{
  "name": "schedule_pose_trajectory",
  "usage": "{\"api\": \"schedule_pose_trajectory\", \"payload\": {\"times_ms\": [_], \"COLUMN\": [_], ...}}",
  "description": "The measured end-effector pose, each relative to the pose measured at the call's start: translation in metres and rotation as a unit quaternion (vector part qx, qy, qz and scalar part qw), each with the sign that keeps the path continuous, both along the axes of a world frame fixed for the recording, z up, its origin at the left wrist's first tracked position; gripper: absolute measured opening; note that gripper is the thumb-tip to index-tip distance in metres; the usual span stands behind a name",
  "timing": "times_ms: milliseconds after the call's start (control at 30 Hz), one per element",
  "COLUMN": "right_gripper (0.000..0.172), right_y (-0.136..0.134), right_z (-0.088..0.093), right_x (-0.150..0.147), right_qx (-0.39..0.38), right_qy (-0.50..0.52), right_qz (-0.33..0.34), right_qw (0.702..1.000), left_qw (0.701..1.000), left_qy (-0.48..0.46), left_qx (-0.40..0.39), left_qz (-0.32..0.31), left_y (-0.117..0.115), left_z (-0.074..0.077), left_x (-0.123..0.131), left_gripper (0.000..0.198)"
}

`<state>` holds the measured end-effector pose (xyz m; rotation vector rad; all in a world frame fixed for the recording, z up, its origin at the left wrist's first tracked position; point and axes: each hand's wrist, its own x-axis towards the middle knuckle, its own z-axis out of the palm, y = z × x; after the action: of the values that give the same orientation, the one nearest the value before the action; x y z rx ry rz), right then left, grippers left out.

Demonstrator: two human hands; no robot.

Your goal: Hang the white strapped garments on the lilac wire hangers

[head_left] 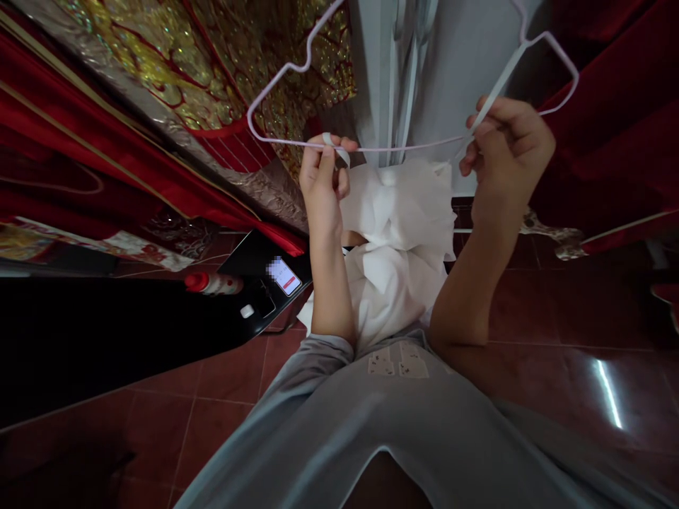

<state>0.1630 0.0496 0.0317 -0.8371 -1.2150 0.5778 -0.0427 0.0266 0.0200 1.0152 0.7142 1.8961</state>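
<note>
Two bare hands, well apart, at upper centre and upper right of the frame. Left hand: thumb and fingers pinched on the lower bar of a pale pink hanger, a white loop lying over the fingers beside it. Hanger spans the top of the frame, its upper part cut off. Right hand: fingertips clamped on a white strap drawn taut down from the hanger's right-hand notch. Cannot tell whether this hand also bears on the bar.

Possible faults, left to right. Left loop is slack; judged likely to slide along the smooth bar if the pinch loosens. Hanger could tip if one side is pulled harder. Right strap could twist or jump out of its notch under uneven tension.

Materials, left to right. Red cloth: satiny, gold-piped. Black table: dark, smooth, curved end; on it a red-capped bottle, a small rounded white case and a lit phone. Gold cloth: sequinned, red scrollwork. Hanger: thin, rounded, shoulders notched. White cloth, centre, below the bar: thin, soft, rumpled; its join to the straps is not clear. Strap: flat, narrow. Dark red cloth, right edge: heavy-looking folds. Floor: glossy reddish tile.
</note>
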Motion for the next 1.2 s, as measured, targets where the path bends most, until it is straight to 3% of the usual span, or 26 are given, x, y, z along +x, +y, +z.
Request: {"api": "schedule_pose_trajectory", "payload": {"times_ms": [167,300,400,500,633,700,800,900,1067,1200], "right_gripper": [0.045,0.049,0.053,0.055,0.057,0.046,0.030,0.037,0.043,0.028], "right_y": [0.038,0.056,0.035,-0.004,-0.036,-0.038,-0.036,-0.039,-0.043,-0.040], "right_z": [0.036,0.063,0.064,0.052,0.033,0.028,0.023,0.016,0.004,0.004], "right_x": [0.006,0.022,0.032,0.042,0.045,0.035,0.011,-0.011,-0.023,-0.022], "right_qx": [0.000,-0.026,-0.025,-0.029,-0.083,-0.107,-0.070,-0.025,-0.014,-0.025], "right_qy": [0.106,0.197,0.301,0.363,0.303,0.252,0.152,0.071,-0.042,-0.091], "right_qz": [-0.006,-0.005,-0.012,-0.045,-0.051,-0.050,0.039,0.107,0.028,0.007], "right_qw": [0.994,0.980,0.953,0.930,0.948,0.961,0.985,0.991,0.999,0.995], "left_qw": [0.999,0.999,0.999,0.999,0.999,0.997,0.997,0.997,0.996,0.994], "left_qy": [0.004,0.005,0.002,-0.001,-0.012,-0.011,0.005,0.025,0.047,0.030], "left_qx": [-0.041,-0.024,-0.009,-0.004,-0.049,-0.074,-0.080,-0.067,-0.078,-0.103], "left_qz": [-0.032,-0.047,-0.048,-0.047,-0.022,-0.014,-0.017,-0.014,0.013,0.018], "left_y": [-0.008,-0.008,-0.006,-0.007,-0.007,-0.006,-0.004,-0.006,-0.015,-0.022], "left_z": [0.008,0.006,0.004,0.005,0.005,0.003,-0.001,-0.004,0.000,0.007], "left_x": [-0.001,-0.001,-0.003,-0.003,0.003,0.006,0.007,0.010,0.019,0.020], "left_gripper": [0.038,0.040,0.038,0.033,0.026,0.018,0.010,0.007,0.010,0.012]}}
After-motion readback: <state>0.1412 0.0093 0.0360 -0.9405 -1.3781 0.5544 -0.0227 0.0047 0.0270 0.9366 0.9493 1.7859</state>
